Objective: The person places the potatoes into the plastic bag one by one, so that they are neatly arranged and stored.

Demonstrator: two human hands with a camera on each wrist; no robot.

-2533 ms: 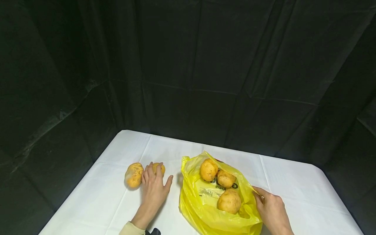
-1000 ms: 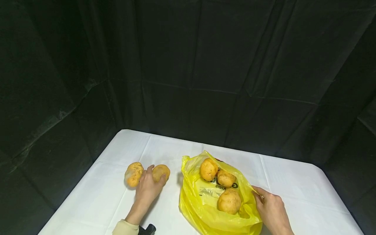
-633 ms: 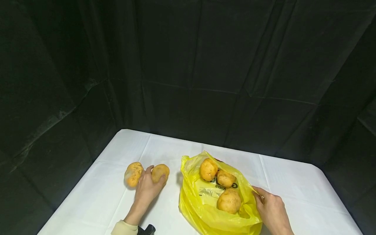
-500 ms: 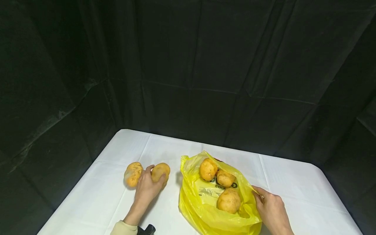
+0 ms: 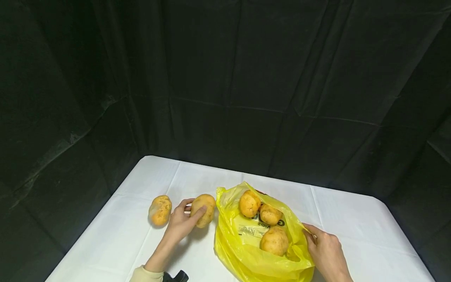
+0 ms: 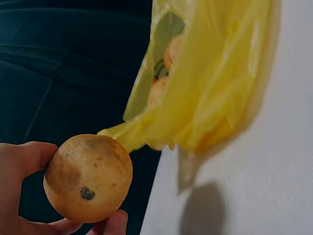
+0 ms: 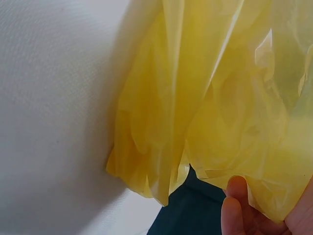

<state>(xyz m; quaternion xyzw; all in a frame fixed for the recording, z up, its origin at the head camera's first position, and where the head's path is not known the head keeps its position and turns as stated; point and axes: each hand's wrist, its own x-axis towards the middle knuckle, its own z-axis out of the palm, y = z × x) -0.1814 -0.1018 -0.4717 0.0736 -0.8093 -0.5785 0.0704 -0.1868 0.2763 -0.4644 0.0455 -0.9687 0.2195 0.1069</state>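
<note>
My left hand point(image 5: 181, 223) grips a potato point(image 5: 204, 210) between thumb and fingers, held up off the table just left of the yellow plastic bag point(image 5: 232, 250). In the left wrist view that potato point(image 6: 88, 178) shows a dark spot, and the bag point(image 6: 215, 83) stands beyond it. The bag's mouth gapes, and three potatoes lie inside: one at the back point(image 5: 250, 203), one beside it point(image 5: 271, 214), and a larger one nearer me point(image 5: 275, 241). At the bag's right rim, my right hand point(image 5: 327, 250) pinches the plastic. The right wrist view shows fingers point(image 7: 237, 205) against the bag's edge.
Another potato point(image 5: 160, 210) lies on the white-covered table point(image 5: 123, 227), left of my left hand. Black cloth point(image 5: 225, 86) hangs behind the table and along its sides. A black strap piece point(image 5: 177, 276) sits at my left wrist.
My left hand reached over the right-hand loose potato, took hold of it, lifted it and carried it right toward the bag. My right hand has stayed on the bag's rim.
</note>
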